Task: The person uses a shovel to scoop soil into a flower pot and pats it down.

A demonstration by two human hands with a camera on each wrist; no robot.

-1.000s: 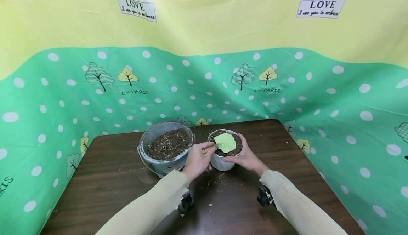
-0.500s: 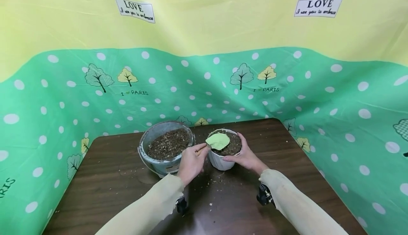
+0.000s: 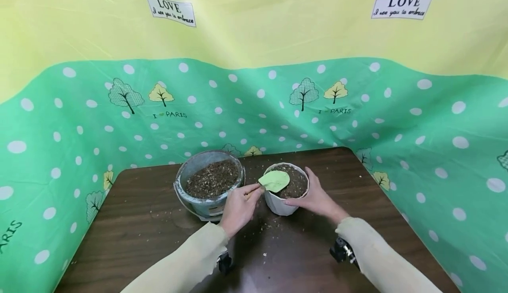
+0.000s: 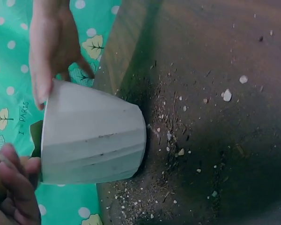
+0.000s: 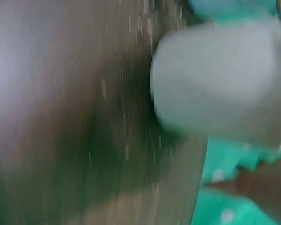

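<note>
In the head view, my left hand (image 3: pixel 240 209) grips the thin wooden handle of a small trowel (image 3: pixel 274 181). Its pale green blade lies over the left part of a white flower pot (image 3: pixel 281 205) filled with dark soil (image 3: pixel 295 186). My right hand (image 3: pixel 317 198) spans the pot's right side, thumb at the front rim and fingers at the far side. The left wrist view shows the pot (image 4: pixel 91 136) upright on the table, with the blade's edge just behind its rim. Motion blurs the right wrist view, where the right hand (image 5: pixel 267 187) appears near the rim.
Left of the pot stands a grey-blue bucket (image 3: pixel 208 204) with a handle, holding dark soil. Crumbs and pale bits are scattered on the brown wooden table (image 3: pixel 158 249). A patterned green and yellow cloth (image 3: pixel 218 103) hangs around the back and sides.
The trowel blade has moved left from the pot's middle towards its left rim, with my left hand drawing back. My right hand and the pot have shifted slightly to the right.
</note>
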